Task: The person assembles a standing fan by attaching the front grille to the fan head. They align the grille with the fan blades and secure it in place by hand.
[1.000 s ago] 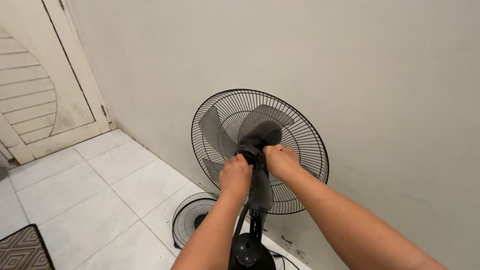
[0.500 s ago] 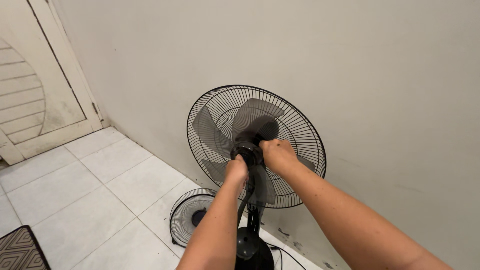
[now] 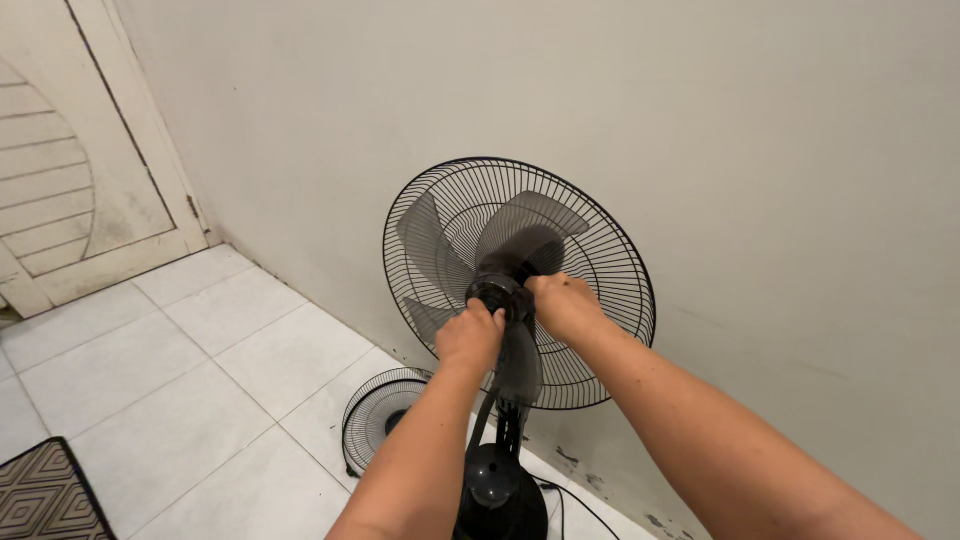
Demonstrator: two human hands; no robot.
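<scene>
Forearms: 2 bare forearms are reaching forward from the bottom edge, both ending at the middle of the fan.
Fan base: 1 black rounded base [image 3: 497, 490] is sitting on the floor between the 2 forearms, with 1 thin black cord [image 3: 565, 500] trailing off to its right.
Left hand: 1 left hand [image 3: 470, 337] is curling closed just below and left of the black hub, fingers folded in against it; what exactly it is pinching cannot be told.
Right hand: 1 right hand [image 3: 563, 304] is closing against the right side of the hub, knuckles up, fingertips hidden behind the hub.
Hub: 1 round black hub [image 3: 494, 293] is sitting at the centre of the blades, between the 2 hands and touching both.
Blades: 4 translucent grey blades [image 3: 428, 250] are showing, 1 hanging down past the left hand.
Rear grille: 1 black wire grille [image 3: 610, 235] is standing upright behind the blades, close to the wall.
Loose grille: 1 second round wire grille [image 3: 375, 425] is leaning low at the wall's foot, left of the stand.
Rug: 1 patterned rug corner [image 3: 45, 495] is lying at the bottom left.
Floor: pale tiles [image 3: 200, 350] are running to the wall.
Door: 1 pale panelled door [image 3: 70, 190] is standing at the far left.
Wall: 1 plain cream wall [image 3: 700, 130] is filling the background.
</scene>
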